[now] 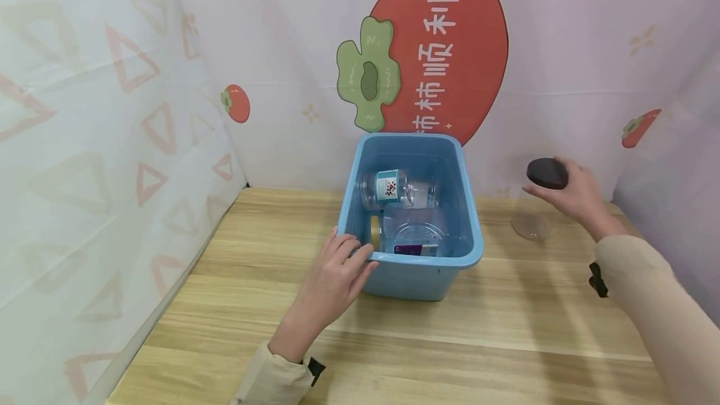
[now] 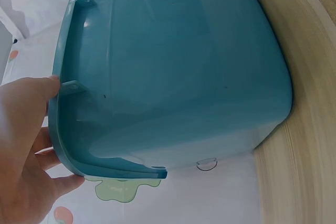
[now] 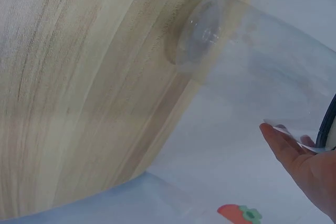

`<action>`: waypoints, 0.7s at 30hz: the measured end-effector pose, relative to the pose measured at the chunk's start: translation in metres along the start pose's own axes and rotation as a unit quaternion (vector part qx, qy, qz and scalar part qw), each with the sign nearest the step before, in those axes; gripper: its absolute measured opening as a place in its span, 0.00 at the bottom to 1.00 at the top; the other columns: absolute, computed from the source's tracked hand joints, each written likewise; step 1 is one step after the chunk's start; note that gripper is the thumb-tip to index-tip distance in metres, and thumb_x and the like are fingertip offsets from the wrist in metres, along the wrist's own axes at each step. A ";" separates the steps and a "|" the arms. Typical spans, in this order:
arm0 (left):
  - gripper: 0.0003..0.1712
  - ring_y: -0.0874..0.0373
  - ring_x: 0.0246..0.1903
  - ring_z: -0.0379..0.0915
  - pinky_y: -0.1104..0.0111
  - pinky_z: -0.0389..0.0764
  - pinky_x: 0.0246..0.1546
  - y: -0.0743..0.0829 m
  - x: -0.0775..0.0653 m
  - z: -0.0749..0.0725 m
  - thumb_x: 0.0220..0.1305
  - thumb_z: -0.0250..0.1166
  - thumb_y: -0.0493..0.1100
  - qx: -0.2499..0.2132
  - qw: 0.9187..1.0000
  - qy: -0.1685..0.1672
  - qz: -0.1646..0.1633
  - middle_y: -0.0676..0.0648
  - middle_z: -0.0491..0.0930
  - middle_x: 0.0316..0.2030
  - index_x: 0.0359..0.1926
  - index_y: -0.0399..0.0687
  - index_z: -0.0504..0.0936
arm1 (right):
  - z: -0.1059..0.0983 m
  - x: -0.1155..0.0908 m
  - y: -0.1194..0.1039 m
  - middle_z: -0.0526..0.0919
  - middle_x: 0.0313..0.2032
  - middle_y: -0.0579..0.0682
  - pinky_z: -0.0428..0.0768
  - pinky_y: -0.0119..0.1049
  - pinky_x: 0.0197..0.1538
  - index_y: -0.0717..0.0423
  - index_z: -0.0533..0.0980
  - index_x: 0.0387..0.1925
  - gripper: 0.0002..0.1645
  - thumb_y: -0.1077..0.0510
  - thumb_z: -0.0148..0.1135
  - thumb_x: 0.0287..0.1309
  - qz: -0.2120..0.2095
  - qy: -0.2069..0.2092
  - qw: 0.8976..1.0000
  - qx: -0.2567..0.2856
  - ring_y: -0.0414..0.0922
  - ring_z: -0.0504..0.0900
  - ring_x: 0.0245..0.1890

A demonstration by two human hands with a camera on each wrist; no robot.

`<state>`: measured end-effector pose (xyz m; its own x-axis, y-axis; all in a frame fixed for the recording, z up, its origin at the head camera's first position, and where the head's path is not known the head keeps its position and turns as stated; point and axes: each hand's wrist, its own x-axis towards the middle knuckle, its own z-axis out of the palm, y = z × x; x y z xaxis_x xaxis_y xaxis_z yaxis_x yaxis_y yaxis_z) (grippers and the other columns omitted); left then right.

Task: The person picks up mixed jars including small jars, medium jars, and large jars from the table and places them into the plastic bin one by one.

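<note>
My left hand (image 1: 336, 270) grips the near left corner of a blue plastic bin's rim (image 1: 416, 260). In the left wrist view, the thumb and fingers wrap over that rim. To the right of the bin, my right hand (image 1: 582, 197) holds a tall clear plastic jar (image 1: 529, 225) by its black lid (image 1: 547, 173). The jar is upright, its base at or just above the table; I cannot tell whether it touches. In the right wrist view, fingers lie along the see-through wall of the jar (image 3: 262, 61), near the lid.
Inside the bin lie several clear containers, including a jar with a blue-and-white label (image 1: 387, 186) and one with a yellow lid (image 1: 375, 233). A purple-and-white label (image 1: 415, 249) shows near the front wall. The wooden table (image 1: 264, 267) meets a printed cloth (image 1: 292, 142) at the back.
</note>
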<state>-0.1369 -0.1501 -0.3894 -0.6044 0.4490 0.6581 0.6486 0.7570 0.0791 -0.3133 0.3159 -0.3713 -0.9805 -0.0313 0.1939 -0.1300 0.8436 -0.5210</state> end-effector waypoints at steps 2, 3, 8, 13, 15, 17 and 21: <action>0.14 0.47 0.49 0.79 0.39 0.75 0.66 0.000 0.000 0.000 0.66 0.75 0.42 -0.001 1.000 -0.001 -0.001 0.44 0.84 0.42 0.49 0.41 0.87 | -0.002 0.001 -0.001 0.60 0.67 0.87 0.65 0.78 0.64 0.72 0.49 0.80 0.62 0.37 0.68 0.66 -0.002 -0.007 1.000 -0.004 0.81 0.60 0.66; 0.14 0.47 0.49 0.79 0.39 0.75 0.66 0.000 0.000 0.000 0.66 0.75 0.42 -0.002 1.000 -0.001 -0.001 0.44 0.84 0.42 0.49 0.41 0.87 | -0.003 0.001 -0.002 0.60 0.67 0.87 0.65 0.78 0.64 0.72 0.49 0.80 0.62 0.37 0.68 0.66 -0.003 -0.011 1.000 -0.006 0.81 0.61 0.66; 0.14 0.47 0.49 0.79 0.38 0.75 0.66 -0.001 -0.001 0.001 0.66 0.75 0.42 -0.002 1.000 -0.002 -0.001 0.44 0.84 0.42 0.49 0.42 0.87 | -0.006 0.002 -0.003 0.60 0.66 0.86 0.65 0.78 0.63 0.72 0.50 0.79 0.63 0.36 0.68 0.65 -0.005 -0.023 1.000 -0.009 0.80 0.61 0.66; 0.14 0.47 0.49 0.79 0.38 0.76 0.66 -0.001 -0.001 0.001 0.66 0.75 0.42 -0.002 1.000 -0.002 -0.002 0.44 0.84 0.42 0.50 0.42 0.87 | -0.009 0.003 -0.005 0.61 0.66 0.86 0.65 0.77 0.64 0.74 0.52 0.78 0.62 0.36 0.70 0.64 -0.014 -0.031 0.999 -0.016 0.80 0.62 0.66; 0.14 0.47 0.50 0.79 0.39 0.76 0.66 -0.001 -0.001 0.001 0.66 0.75 0.42 -0.002 1.000 -0.003 -0.002 0.44 0.84 0.42 0.50 0.42 0.87 | -0.010 0.004 -0.006 0.61 0.66 0.86 0.65 0.78 0.64 0.75 0.53 0.77 0.62 0.36 0.70 0.63 -0.017 -0.037 0.999 -0.022 0.80 0.62 0.66; 0.14 0.47 0.50 0.79 0.39 0.76 0.66 0.000 0.000 0.000 0.66 0.75 0.42 -0.001 1.000 -0.004 -0.003 0.44 0.84 0.42 0.50 0.42 0.87 | -0.012 0.005 -0.007 0.61 0.66 0.86 0.64 0.78 0.65 0.76 0.53 0.77 0.62 0.36 0.70 0.63 -0.019 -0.043 0.999 -0.029 0.80 0.62 0.66; 0.14 0.47 0.49 0.79 0.39 0.76 0.66 0.000 0.000 0.000 0.66 0.75 0.42 -0.002 1.000 -0.005 -0.002 0.44 0.84 0.42 0.50 0.42 0.87 | -0.016 0.006 -0.010 0.61 0.67 0.86 0.65 0.77 0.65 0.77 0.53 0.76 0.63 0.37 0.71 0.63 -0.021 -0.056 0.998 -0.037 0.80 0.62 0.67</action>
<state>-0.1371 -0.1502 -0.3899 -0.6110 0.4510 0.6506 0.6480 0.7571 0.0837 -0.3155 0.3155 -0.3519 -0.9853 -0.1237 0.1177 -0.1640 0.8776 -0.4505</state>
